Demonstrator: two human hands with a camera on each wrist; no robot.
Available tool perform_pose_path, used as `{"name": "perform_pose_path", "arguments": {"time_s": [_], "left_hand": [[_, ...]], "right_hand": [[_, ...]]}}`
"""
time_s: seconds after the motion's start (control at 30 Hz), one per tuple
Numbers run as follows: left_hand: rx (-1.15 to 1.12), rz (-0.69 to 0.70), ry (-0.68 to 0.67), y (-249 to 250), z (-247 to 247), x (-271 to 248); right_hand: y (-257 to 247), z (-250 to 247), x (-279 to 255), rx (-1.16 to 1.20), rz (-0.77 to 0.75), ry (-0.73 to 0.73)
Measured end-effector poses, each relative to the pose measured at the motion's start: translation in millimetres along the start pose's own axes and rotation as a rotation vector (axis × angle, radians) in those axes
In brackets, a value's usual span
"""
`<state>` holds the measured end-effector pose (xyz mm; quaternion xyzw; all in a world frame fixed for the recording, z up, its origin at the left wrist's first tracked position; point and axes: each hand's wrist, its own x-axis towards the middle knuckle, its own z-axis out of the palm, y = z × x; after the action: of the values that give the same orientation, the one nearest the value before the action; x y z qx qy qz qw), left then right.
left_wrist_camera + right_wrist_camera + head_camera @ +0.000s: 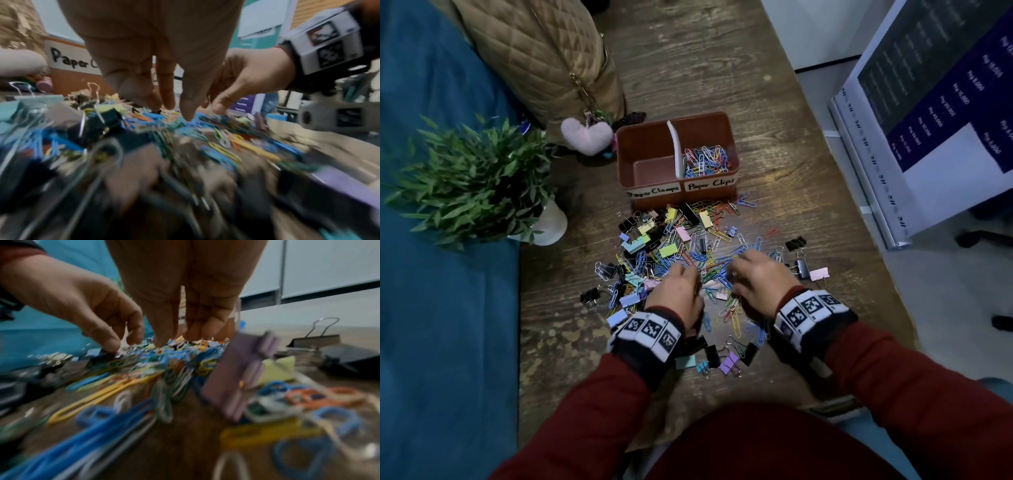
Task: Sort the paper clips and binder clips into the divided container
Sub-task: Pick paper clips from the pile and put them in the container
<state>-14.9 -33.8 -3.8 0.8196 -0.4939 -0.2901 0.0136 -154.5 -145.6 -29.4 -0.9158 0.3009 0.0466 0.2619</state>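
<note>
A brown divided container (732, 150) stands on the wooden table. Its left half, labelled "Paper Clamps", looks empty. Its right half, labelled "Paper Clips", holds coloured paper clips (705, 161). In front of it lies a mixed pile (688, 250) of paper clips and binder clips. My left hand (681, 274) and right hand (739, 265) hover side by side over the pile's near middle, fingers pointing down. In the left wrist view the left hand (174, 110) touches the clips with its fingertips. The right wrist view shows the right hand (180, 340) doing the same, with nothing visibly held.
A potted plant (472, 185) stands at the left, with a quilted bag (544, 58) and a pink heart charm (586, 135) behind it. Blue fabric (441, 308) borders the table's left edge. A sign board (935, 120) leans at the right. Black (795, 244) and pink (819, 274) binder clips lie apart at the right.
</note>
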Motion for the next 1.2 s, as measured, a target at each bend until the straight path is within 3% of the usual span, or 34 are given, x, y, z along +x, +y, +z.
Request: {"name": "perform_pose_path", "arguments": {"time_s": [0.07, 0.2, 0.33, 0.57, 0.8, 1.1, 1.2], "left_hand": [[-0.052, -0.064, -0.013, 0.0, -5.3, 11.0], [-0.048, -0.108, -0.066, 2.2, -6.2, 30.1], [-0.050, -0.088, -0.080, 3.8, -2.0, 40.9], [-0.145, -0.049, -0.073, 5.1, 10.2, 39.1], [-0.081, -0.043, -0.081, 12.2, 19.8, 37.4], [-0.021, 0.112, -0.056, 14.6, 9.2, 48.9], [-0.045, 0.119, -0.038, 13.9, 7.3, 50.2]], "right_hand": [[3.0, -13.7, 5.7, -0.003, 0.092, -0.054], [0.6, -17.5, 19.8, -0.292, 0.183, -0.299], [-10.2, -3.3, 27.4, -0.384, 0.133, -0.322], [-23.8, 5.2, 28.6, -0.154, 0.111, -0.233], [-26.3, 8.7, 21.0, -0.029, 0.124, -0.185], [0.8, -50.0, 44.2, 0.306, 0.416, -0.181], [5.6, -75.7, 55.3, 0.506, 0.458, -0.107]]}}
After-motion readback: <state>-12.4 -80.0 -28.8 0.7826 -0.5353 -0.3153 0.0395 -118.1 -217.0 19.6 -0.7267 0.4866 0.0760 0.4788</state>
